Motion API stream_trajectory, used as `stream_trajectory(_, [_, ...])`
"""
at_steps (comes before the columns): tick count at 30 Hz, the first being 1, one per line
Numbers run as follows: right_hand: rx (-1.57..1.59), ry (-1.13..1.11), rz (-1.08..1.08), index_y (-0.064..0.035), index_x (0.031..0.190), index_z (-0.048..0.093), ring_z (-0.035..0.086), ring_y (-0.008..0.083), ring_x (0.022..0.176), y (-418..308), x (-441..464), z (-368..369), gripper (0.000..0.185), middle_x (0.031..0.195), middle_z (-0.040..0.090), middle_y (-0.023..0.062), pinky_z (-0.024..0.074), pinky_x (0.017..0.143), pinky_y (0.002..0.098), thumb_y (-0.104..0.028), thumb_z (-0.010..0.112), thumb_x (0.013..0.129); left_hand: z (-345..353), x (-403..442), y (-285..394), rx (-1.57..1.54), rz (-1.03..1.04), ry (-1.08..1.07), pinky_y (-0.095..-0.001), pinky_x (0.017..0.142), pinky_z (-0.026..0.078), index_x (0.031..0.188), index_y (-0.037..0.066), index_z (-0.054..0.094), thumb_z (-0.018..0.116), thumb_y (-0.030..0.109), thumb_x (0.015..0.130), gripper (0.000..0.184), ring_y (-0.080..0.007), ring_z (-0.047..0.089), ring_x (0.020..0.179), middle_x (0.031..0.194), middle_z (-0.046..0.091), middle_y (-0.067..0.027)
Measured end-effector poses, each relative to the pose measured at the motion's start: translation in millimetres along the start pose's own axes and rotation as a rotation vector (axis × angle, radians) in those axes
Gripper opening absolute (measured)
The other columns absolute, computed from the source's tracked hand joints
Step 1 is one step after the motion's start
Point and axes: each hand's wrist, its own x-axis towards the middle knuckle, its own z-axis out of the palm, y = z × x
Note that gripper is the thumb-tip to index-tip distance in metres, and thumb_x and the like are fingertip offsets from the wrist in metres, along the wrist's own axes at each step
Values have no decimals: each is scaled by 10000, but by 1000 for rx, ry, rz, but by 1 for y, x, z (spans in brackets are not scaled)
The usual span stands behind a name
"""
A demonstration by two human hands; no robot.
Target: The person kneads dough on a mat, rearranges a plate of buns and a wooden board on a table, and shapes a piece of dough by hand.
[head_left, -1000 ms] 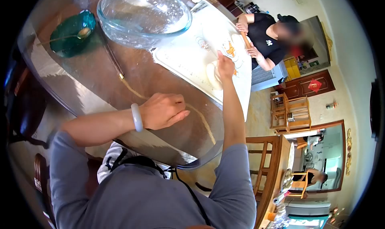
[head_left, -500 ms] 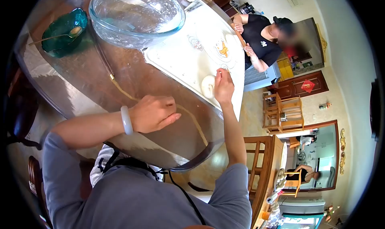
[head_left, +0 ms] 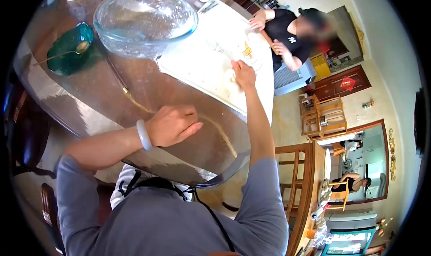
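Observation:
My left hand (head_left: pixel 173 126), with a pale bangle (head_left: pixel 144 135) at the wrist, rests on the glass tabletop near its edge. Its fingers are curled in and nothing shows in them. My right hand (head_left: pixel 245 74) reaches over the white mat (head_left: pixel 193 74), fingers closed at a pale piece of dough (head_left: pixel 230 80). Motion blurs the dough, and the back of my hand hides part of the grip. On the mat beyond it are printed cartoon figures.
A large glass bowl (head_left: pixel 146 25) with whitish smears stands left of the mat. Farther left is a green glass bowl (head_left: pixel 69 49) with a spoon (head_left: pixel 81 48). Across the table a person (head_left: pixel 287 36) holds a rolling pin (head_left: pixel 270 42). A wooden table (head_left: pixel 310 179) stands to the right.
My right hand has moved farther over the mat, and the dough has shifted the same way. My left hand stays put. The view has shifted slightly.

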Motion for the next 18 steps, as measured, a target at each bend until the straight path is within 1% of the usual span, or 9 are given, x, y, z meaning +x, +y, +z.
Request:
stream_trajectory(1, [184, 60, 20, -106, 869, 653, 638, 321, 821, 5, -4, 0, 389, 814, 669, 150, 472, 715, 396, -460, 496, 902, -1, 0, -1, 7, 2, 27, -403, 569, 471, 772, 14, 596, 540, 235, 898, 261, -306, 580, 695, 795, 563, -114])
stream_trajectory(3, [639, 35, 176, -89, 852, 656, 637, 301, 759, 21, -5, -3, 354, 795, 670, 127, 473, 666, 372, -414, 525, 906, 0, -2, -4, 18, 7, 23, -411, 581, 459, 790, 16, 579, 542, 214, 893, 226, -321, 570, 700, 801, 554, -118])
stream_trajectory(6, [638, -85, 204, -70, 803, 623, 604, 356, 666, -4, -38, -55, 346, 771, 630, 161, 469, 626, 430, -367, 493, 924, 0, -4, -5, 4, 2, 2, -414, 590, 454, 798, 15, 568, 546, 204, 889, 210, -329, 564, 705, 804, 548, -122])
stream_trajectory(9, [87, 190, -236, -61, 754, 599, 595, 329, 590, -24, -70, -43, 352, 732, 619, 108, 462, 562, 414, -347, 495, 929, -1, -3, -1, -33, -13, -18, -413, 593, 455, 792, 15, 562, 548, 207, 887, 215, -325, 564, 704, 800, 546, -123])
stream_trajectory(10, [8, 291, -291, -61, 720, 577, 599, 304, 579, -33, -77, -40, 365, 718, 603, 85, 468, 535, 404, -350, 498, 929, -1, -3, -2, -42, -21, -21, -412, 593, 456, 789, 15, 560, 549, 208, 887, 217, -323, 564, 704, 799, 545, -122])
stream_trajectory(13, [-163, 360, -244, -71, 720, 583, 597, 304, 571, -47, -75, -27, 355, 729, 592, 96, 473, 515, 416, -346, 499, 928, 2, -3, -2, -9, 8, -6, -407, 591, 459, 784, 21, 555, 546, 213, 889, 219, -315, 562, 697, 795, 541, -118])
stream_trajectory(14, [-187, 338, -245, -70, 700, 603, 606, 322, 587, -49, -68, -24, 395, 744, 592, 104, 484, 518, 441, -363, 480, 934, 4, -2, -3, -6, 21, 15, -400, 578, 461, 769, 24, 562, 547, 219, 889, 229, -303, 566, 685, 784, 539, -113])
stream_trajectory(17, [-303, 204, -181, -73, 681, 634, 626, 333, 621, -48, -33, -12, 474, 761, 608, 101, 502, 557, 437, -412, 434, 946, 8, -2, -4, -9, 32, 35, -387, 551, 467, 742, 28, 576, 549, 228, 889, 250, -277, 573, 662, 763, 535, -102])
stream_trajectory(18, [-362, 155, -78, -68, 683, 655, 644, 348, 678, -54, -25, -16, 557, 820, 637, 104, 515, 615, 445, -466, 376, 954, 6, -1, -4, -11, 24, 21, -386, 551, 467, 745, 28, 576, 549, 227, 888, 247, -276, 572, 662, 765, 535, -102])
